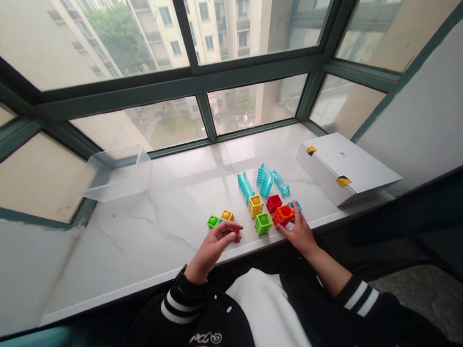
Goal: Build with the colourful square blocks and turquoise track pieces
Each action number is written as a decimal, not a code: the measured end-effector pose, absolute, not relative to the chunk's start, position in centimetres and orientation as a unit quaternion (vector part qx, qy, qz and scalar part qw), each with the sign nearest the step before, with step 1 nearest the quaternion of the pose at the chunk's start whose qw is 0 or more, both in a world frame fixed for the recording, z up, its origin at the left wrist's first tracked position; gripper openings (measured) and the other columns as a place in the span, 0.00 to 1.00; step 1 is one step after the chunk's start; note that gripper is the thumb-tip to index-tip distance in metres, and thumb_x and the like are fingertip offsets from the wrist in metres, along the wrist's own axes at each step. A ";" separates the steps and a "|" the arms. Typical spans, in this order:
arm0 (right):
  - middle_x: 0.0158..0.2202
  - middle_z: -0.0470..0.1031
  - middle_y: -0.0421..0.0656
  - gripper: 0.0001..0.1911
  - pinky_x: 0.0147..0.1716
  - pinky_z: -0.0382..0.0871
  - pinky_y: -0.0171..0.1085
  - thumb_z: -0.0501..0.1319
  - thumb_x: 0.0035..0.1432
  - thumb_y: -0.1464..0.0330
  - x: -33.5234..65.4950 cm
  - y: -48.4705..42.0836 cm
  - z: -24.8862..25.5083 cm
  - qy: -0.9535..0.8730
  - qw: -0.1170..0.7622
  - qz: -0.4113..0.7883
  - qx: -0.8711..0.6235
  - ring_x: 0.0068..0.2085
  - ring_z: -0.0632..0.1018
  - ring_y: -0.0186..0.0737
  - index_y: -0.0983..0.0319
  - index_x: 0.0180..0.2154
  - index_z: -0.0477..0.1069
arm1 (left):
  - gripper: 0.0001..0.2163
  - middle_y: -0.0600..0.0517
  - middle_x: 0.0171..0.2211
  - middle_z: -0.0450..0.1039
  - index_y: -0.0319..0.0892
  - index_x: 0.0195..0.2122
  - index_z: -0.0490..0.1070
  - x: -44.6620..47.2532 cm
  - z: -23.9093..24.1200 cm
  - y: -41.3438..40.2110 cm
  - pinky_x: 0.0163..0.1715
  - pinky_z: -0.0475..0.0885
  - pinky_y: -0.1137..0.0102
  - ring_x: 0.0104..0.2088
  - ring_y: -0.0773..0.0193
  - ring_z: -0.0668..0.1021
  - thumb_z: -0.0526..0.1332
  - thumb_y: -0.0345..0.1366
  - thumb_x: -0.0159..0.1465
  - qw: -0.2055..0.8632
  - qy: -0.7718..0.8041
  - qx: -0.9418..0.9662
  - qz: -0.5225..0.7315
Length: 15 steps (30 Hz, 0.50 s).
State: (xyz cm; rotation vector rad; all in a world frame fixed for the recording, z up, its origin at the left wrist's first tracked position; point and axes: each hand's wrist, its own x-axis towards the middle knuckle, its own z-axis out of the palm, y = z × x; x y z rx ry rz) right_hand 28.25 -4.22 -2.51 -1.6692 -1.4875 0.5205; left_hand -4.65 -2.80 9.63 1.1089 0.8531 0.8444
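Note:
Coloured toy cubes lie on a white marble windowsill (149, 229). My right hand (299, 233) has its fingers closed round an orange cube (283, 214). Beside it are a green cube (263, 223), a yellow cube (255, 205) and a red cube (274, 203). My left hand (214, 246) is curled over a small red piece (233, 229) near the sill's front edge. Just beyond its fingers sit a small green piece (213, 221) and a small yellow piece (227, 214). Three turquoise ribbed track pieces (265, 180) lie further back.
A clear plastic tub (117, 174) stands at the back left against the window. A white cardboard box (345, 167) with yellow-black tape lies at the right end. Green window frames wall in the sill's far side.

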 end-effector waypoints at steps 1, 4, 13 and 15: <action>0.68 0.64 0.63 0.57 0.54 0.80 0.57 0.70 0.59 0.51 28.2 -4.3 -2.6 -0.585 0.411 0.212 -0.666 0.56 0.81 0.59 0.60 0.77 0.42 | 0.15 0.44 0.45 0.81 0.41 0.47 0.80 -5.4 9.4 -2.7 0.46 0.77 0.62 0.41 0.58 0.80 0.71 0.45 0.65 0.676 0.396 0.476 0.400; 0.69 0.62 0.64 0.58 0.51 0.82 0.55 0.70 0.58 0.49 28.0 -4.4 -3.1 -0.562 0.422 0.236 -0.671 0.52 0.83 0.57 0.60 0.76 0.41 | 0.14 0.45 0.46 0.80 0.41 0.45 0.79 -7.3 8.7 -2.8 0.44 0.77 0.64 0.41 0.59 0.80 0.71 0.44 0.63 0.663 0.429 0.412 0.455; 0.45 0.75 0.51 0.33 0.42 0.81 0.56 0.70 0.54 0.46 28.0 -4.3 -6.0 -0.572 0.375 0.134 -0.717 0.42 0.80 0.55 0.60 0.52 0.70 | 0.13 0.47 0.48 0.80 0.43 0.46 0.79 -8.9 7.0 -4.4 0.45 0.76 0.64 0.42 0.59 0.80 0.71 0.42 0.62 0.675 0.445 0.367 0.459; 0.39 0.72 0.47 0.28 0.43 0.79 0.56 0.71 0.53 0.46 28.2 -4.2 -6.1 -0.580 0.336 0.118 -0.733 0.40 0.78 0.55 0.59 0.45 0.72 | 0.14 0.47 0.48 0.80 0.43 0.46 0.79 -8.8 6.7 -4.5 0.45 0.76 0.63 0.42 0.59 0.80 0.71 0.42 0.62 0.677 0.448 0.365 0.457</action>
